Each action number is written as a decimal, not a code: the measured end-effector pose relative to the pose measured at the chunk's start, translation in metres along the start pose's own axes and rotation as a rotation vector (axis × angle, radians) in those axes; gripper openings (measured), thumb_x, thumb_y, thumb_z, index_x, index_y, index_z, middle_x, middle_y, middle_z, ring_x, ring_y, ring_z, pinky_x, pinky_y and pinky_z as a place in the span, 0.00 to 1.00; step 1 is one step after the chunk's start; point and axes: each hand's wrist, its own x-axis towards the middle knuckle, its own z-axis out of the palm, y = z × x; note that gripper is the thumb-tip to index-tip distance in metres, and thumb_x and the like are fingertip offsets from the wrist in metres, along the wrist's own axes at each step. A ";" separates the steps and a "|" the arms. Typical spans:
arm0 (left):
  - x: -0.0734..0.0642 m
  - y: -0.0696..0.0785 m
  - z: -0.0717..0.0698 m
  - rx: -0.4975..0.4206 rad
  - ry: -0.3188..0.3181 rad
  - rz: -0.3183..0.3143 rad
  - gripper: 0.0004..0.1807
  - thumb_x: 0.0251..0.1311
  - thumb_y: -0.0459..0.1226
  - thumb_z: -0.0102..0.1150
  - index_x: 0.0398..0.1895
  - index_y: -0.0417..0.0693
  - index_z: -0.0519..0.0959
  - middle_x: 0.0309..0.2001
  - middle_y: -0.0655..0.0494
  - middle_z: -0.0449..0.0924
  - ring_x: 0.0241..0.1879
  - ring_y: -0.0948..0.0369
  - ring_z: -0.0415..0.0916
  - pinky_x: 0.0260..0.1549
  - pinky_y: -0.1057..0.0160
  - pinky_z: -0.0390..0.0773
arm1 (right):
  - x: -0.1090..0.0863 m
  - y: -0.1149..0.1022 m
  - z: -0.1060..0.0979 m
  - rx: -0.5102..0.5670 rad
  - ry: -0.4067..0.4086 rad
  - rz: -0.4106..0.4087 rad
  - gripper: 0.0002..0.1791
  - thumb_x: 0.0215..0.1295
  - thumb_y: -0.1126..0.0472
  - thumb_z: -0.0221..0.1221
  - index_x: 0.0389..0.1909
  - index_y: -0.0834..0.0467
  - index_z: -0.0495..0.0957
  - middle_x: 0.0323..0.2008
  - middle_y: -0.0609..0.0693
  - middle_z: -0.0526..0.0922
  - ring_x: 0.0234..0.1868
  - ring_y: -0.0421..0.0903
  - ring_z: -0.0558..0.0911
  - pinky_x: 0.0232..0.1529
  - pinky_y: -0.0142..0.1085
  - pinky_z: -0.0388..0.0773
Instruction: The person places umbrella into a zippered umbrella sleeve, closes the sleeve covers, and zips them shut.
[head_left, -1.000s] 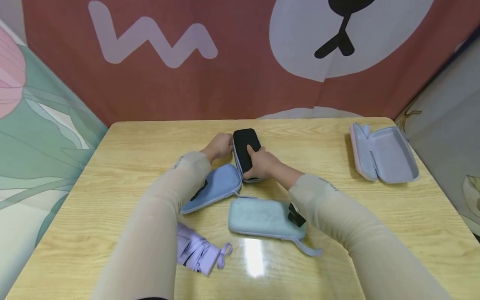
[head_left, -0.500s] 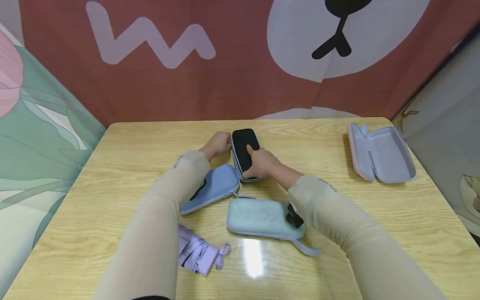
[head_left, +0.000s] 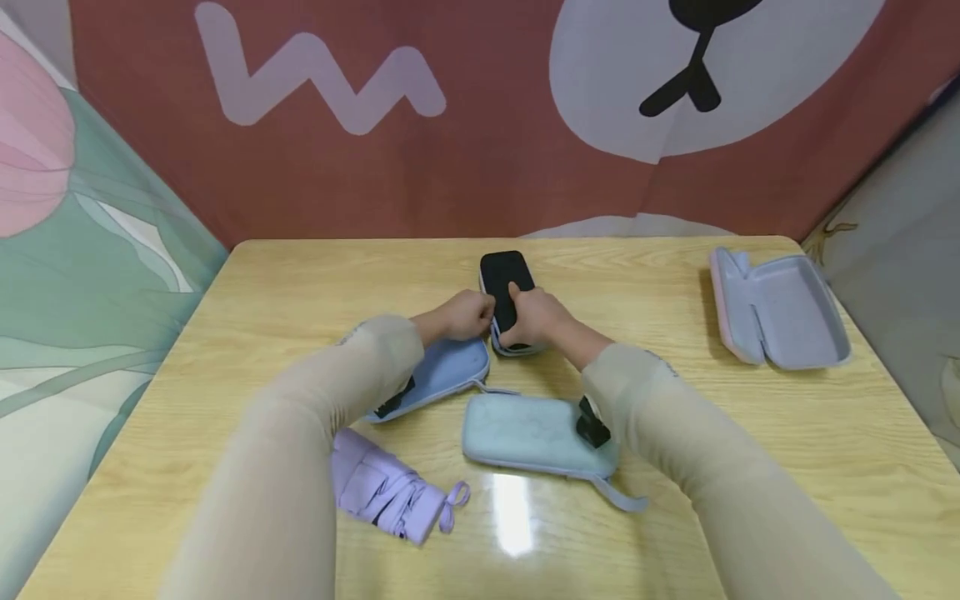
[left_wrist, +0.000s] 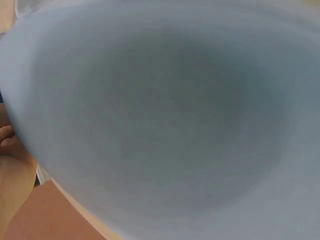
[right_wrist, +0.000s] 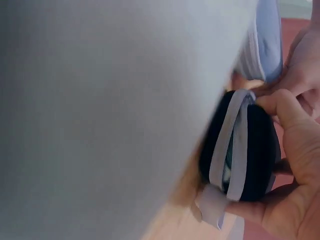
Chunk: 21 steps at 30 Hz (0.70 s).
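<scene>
Head view. The sleeves cover part of the blue case (head_left: 457, 362) and just meet the upper end of the purple pouch (head_left: 375, 483). The undersides of both hands are out of sight. The black case (head_left: 501, 271) lies on the worktop (head_left: 585, 550) between the two hands. The left hand (head_left: 467, 315) is at its 8 o'clock edge, fingers curled and pinching there; the zip pull cannot be made out. The right hand (head_left: 543, 317) grips it from 4 o'clock, thumb over the upper face. From the black case, the blue case lies near at 7 o'clock, the teal case (head_left: 532, 429) at 6 o'clock, the purple pouch farther off at 7 o'clock, and the opened-out case (head_left: 798, 317) well apart at 3 o'clock. Count: four cases, one pouch, two hands.

Left wrist view. A grey-blue blur (left_wrist: 165, 125) fills most of the field. One hand shows at 8 o'clock, cut by the edge; whose side, and its grip, cannot be told.

Right wrist view. A pale blur (right_wrist: 100, 120) takes the left part. The black case sits at 4 o'clock, the right fingers around it; two pale zip bands (right_wrist: 224, 140) part along it, the contents between them indistinct. The left hand is at its 1 o'clock, cut off by the frame.
</scene>
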 end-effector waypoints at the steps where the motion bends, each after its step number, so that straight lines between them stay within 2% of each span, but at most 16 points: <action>1: -0.005 0.013 -0.003 -0.010 0.002 0.015 0.08 0.55 0.28 0.44 0.19 0.41 0.68 0.18 0.53 0.70 0.17 0.63 0.61 0.21 0.67 0.63 | 0.000 0.002 -0.001 0.000 0.004 0.010 0.52 0.44 0.48 0.59 0.64 0.65 0.42 0.14 0.53 0.73 0.14 0.43 0.65 0.18 0.32 0.64; 3: -0.008 0.023 -0.005 -0.021 0.025 0.018 0.09 0.56 0.27 0.43 0.18 0.40 0.67 0.19 0.50 0.71 0.17 0.64 0.60 0.19 0.72 0.60 | 0.000 0.007 -0.004 -0.008 0.015 0.014 0.53 0.45 0.46 0.59 0.64 0.66 0.42 0.12 0.52 0.72 0.14 0.43 0.66 0.19 0.33 0.65; 5: -0.008 0.025 -0.005 -0.031 0.044 -0.011 0.10 0.55 0.26 0.43 0.18 0.41 0.67 0.20 0.49 0.73 0.18 0.63 0.64 0.19 0.73 0.59 | 0.000 0.010 -0.005 0.000 0.001 0.009 0.54 0.45 0.43 0.60 0.64 0.66 0.41 0.14 0.52 0.73 0.18 0.45 0.71 0.25 0.34 0.69; 9: -0.008 0.013 -0.008 -0.088 0.044 -0.058 0.10 0.54 0.26 0.43 0.17 0.42 0.67 0.21 0.50 0.73 0.22 0.60 0.69 0.21 0.71 0.63 | -0.003 0.009 -0.005 -0.007 -0.041 -0.011 0.55 0.47 0.41 0.59 0.64 0.67 0.40 0.18 0.55 0.75 0.25 0.48 0.75 0.30 0.36 0.70; 12: -0.011 0.008 -0.013 -0.111 0.042 -0.066 0.10 0.55 0.26 0.42 0.18 0.41 0.66 0.20 0.52 0.69 0.22 0.61 0.66 0.23 0.68 0.64 | -0.008 0.004 -0.006 -0.071 -0.050 -0.021 0.53 0.48 0.43 0.59 0.63 0.67 0.41 0.34 0.65 0.76 0.33 0.51 0.76 0.34 0.37 0.71; 15: -0.009 0.005 -0.015 -0.099 0.045 -0.090 0.09 0.55 0.26 0.43 0.19 0.40 0.68 0.21 0.52 0.70 0.22 0.61 0.65 0.23 0.68 0.64 | -0.013 -0.001 -0.010 -0.148 -0.045 -0.029 0.49 0.49 0.47 0.60 0.63 0.67 0.45 0.53 0.72 0.61 0.47 0.57 0.71 0.44 0.40 0.70; 16: -0.007 0.002 -0.014 -0.087 0.050 -0.094 0.09 0.55 0.26 0.43 0.19 0.40 0.68 0.21 0.52 0.70 0.22 0.61 0.65 0.24 0.68 0.65 | -0.014 -0.002 -0.012 -0.164 -0.052 -0.027 0.49 0.48 0.48 0.61 0.63 0.66 0.46 0.57 0.72 0.55 0.50 0.59 0.69 0.46 0.42 0.68; 18: -0.005 -0.001 -0.010 -0.070 0.057 -0.091 0.10 0.56 0.26 0.42 0.20 0.41 0.68 0.21 0.52 0.70 0.22 0.60 0.64 0.24 0.66 0.65 | -0.015 -0.002 -0.016 -0.201 -0.059 -0.043 0.47 0.47 0.50 0.62 0.63 0.65 0.49 0.59 0.70 0.52 0.55 0.60 0.63 0.51 0.43 0.65; 21: 0.022 -0.042 0.012 -0.033 0.117 -0.019 0.11 0.54 0.27 0.43 0.17 0.47 0.67 0.18 0.55 0.68 0.20 0.60 0.64 0.21 0.65 0.65 | -0.013 0.000 -0.022 -0.233 -0.077 -0.099 0.47 0.46 0.53 0.64 0.63 0.64 0.51 0.61 0.66 0.51 0.59 0.62 0.55 0.55 0.45 0.59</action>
